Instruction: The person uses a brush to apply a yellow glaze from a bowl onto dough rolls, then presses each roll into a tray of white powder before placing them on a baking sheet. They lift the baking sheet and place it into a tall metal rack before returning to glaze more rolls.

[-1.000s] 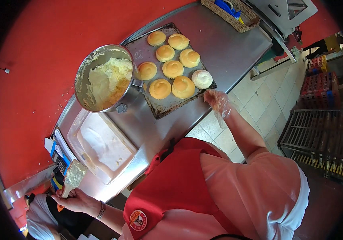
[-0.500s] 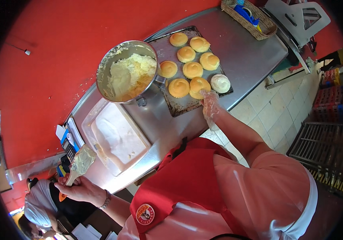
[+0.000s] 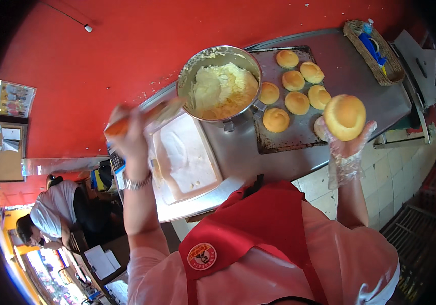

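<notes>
My left hand [image 3: 130, 140], smeared by motion, is closed around a spatula [image 3: 164, 111] with an orange handle. The pale blade points to the rim of a steel mixing bowl [image 3: 223, 94] full of creamy yellow-white frosting. In a clear plastic glove, my right hand [image 3: 347, 147] holds up a round golden bun [image 3: 346, 118], palm under it. Several more golden buns [image 3: 296, 102] sit on a dark, worn baking tray [image 3: 274, 145] beyond that hand. A pale round piece [image 3: 321, 130] on the tray is mostly hidden behind my gloved fingers.
Nearer than the bowl, a shallow white bin [image 3: 190, 157] of white powder stands on the steel table [image 3: 248, 162]. A wicker basket [image 3: 380, 66] lies at the far right beside a metal machine [image 3: 424, 61]. At the left, another person [image 3: 57, 208] leans over a desk.
My right hand has lifted a bun off the tray. My left hand, with the spatula, has risen from the lower left to near the bowl. The view has shifted left.
</notes>
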Available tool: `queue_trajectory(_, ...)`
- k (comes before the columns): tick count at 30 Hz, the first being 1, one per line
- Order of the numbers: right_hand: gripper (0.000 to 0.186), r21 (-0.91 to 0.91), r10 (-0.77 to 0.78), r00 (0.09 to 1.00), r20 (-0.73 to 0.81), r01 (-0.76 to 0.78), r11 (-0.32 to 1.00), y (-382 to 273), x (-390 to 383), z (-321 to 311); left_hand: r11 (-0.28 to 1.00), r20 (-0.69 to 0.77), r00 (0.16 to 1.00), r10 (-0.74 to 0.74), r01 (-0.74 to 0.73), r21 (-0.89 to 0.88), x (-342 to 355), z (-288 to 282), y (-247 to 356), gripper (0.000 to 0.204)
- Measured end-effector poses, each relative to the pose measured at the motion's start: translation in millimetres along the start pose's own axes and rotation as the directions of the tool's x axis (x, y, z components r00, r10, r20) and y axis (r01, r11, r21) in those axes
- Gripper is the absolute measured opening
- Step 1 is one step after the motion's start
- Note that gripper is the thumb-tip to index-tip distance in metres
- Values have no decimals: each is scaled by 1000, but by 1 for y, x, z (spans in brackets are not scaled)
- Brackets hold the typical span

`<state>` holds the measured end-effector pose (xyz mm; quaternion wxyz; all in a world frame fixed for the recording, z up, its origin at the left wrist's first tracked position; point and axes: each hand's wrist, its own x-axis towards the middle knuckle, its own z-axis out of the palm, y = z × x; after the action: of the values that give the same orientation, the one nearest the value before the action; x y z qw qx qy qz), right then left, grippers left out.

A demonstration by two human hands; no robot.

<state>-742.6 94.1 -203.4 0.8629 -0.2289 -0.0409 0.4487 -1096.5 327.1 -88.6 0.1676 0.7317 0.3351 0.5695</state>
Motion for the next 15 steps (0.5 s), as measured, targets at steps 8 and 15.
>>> queue_trajectory(8, 68, 321, 272, 935, 227, -335, 886, 16, 41, 27, 739, 837, 245, 490, -625, -250, 65, 151, -70, 9)
queue_trajectory(15, 70, -86, 138, 989, 55, -133, 987, 30, 65, 31, 683, 935, -242, 259, -638, -355, 55, 176, -115, 10)
